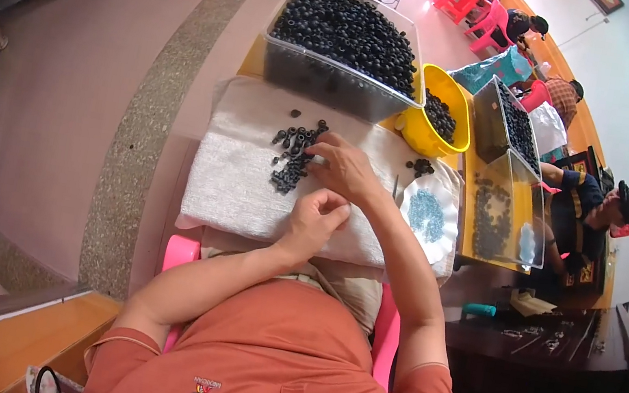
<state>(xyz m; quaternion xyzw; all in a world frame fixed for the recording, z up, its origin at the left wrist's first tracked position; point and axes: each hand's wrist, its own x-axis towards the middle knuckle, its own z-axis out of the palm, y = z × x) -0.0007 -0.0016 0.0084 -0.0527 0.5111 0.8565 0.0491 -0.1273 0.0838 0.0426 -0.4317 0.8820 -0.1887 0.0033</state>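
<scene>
A loose pile of small black ring-like pieces [290,156] lies on a white towel [230,183] in front of me. My right hand [345,170] reaches over the pile's right edge, its fingers apart and the fingertips touching or just above the pieces. Closer to my body, my left hand [313,223] is closed in a pinch between thumb and forefinger. Whatever sits in that pinch is too small to make out. To the right of my right forearm, a white scalloped plate [448,208] holds many tiny light-blue bits [426,216].
Beyond the towel stands a large clear tub [325,75] full of black pieces. Beside it are a yellow bowl [461,125], a second filled bin [489,134] and a clear box [523,201]. A small black cluster [420,167] lies near the plate. Another person [585,202] sits at the right.
</scene>
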